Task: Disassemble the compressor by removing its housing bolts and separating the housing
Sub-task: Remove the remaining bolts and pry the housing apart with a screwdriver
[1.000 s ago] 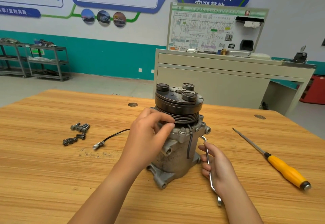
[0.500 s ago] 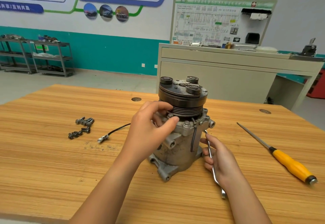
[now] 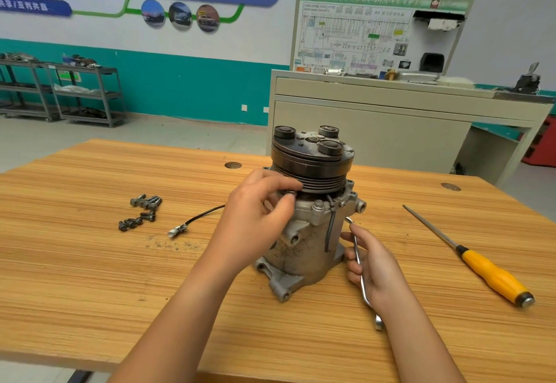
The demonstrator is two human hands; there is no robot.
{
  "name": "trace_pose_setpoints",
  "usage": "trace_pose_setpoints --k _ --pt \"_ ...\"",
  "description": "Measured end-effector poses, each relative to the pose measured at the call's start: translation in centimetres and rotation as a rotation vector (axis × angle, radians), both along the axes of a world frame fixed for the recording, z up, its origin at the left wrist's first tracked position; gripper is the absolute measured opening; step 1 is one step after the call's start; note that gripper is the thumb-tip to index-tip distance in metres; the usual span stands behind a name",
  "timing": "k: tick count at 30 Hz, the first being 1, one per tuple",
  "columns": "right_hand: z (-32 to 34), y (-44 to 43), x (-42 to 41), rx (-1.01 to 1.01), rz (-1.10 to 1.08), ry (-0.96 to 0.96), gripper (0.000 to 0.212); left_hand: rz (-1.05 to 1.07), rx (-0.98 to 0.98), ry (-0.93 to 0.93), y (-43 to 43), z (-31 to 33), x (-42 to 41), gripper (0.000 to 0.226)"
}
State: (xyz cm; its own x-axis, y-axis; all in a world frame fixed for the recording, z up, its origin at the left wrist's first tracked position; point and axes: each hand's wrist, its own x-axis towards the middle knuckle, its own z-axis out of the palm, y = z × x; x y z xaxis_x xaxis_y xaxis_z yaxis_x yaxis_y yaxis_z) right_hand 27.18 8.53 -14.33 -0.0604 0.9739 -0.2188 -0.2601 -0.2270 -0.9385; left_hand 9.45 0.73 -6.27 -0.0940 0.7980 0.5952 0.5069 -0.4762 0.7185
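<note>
- Left hand (image 3: 255, 220) is pinched on a bolt (image 3: 292, 193) under the pulley of the compressor (image 3: 310, 241), which is stood upright on the table (image 3: 90, 277).
- A wrench (image 3: 358, 257) is gripped in the right hand (image 3: 376, 265).
- Several loose bolts (image 3: 141, 211) are laid aside; the housing is judged not yet separated.

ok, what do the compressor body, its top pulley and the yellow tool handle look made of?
Grey cylindrical compressor body: likely cast aluminium, dull, grainy, stained. Dark grooved round pulley: probably steel, dark worn sheen. Yellow tool handle: seemingly plastic, smooth, glossy, black end collar.
</note>
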Motion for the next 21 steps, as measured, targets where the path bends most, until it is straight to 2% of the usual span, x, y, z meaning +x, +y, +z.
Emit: trace_pose_setpoints --k 3,7,10,14,16,18,21 --pt "0.0 -0.1 0.0 -0.002 0.006 -0.011 0.027 -0.009 0.007 -0.004 -0.1 0.1 -0.3 0.034" --pt "0.1 0.0 -0.1 -0.008 0.007 -0.015 0.027 0.033 -0.03 -0.055 0.3 0.3 0.0 0.021" --pt "0.0 0.0 -0.1 -0.012 0.009 -0.013 0.027 0.02 -0.04 0.104 0.3 0.7 -0.4 0.014" --pt "-0.2 0.0 -0.1 -0.019 0.013 -0.025 0.026 -0.074 -0.044 0.468 0.1 2.1 -2.1 0.029" --pt "-0.2 -0.1 -0.2 -0.017 0.014 -0.022 0.026 -0.075 -0.042 0.565 0.4 2.8 -2.5 0.03" --pt "-0.2 -0.1 -0.2 -0.016 0.009 -0.023 0.027 -0.065 -0.063 0.558 0.7 3.3 -2.7 0.025" --pt "-0.2 0.0 -0.2 -0.018 0.003 -0.029 0.027 -0.014 -0.091 0.443 1.0 3.0 -2.3 0.01"
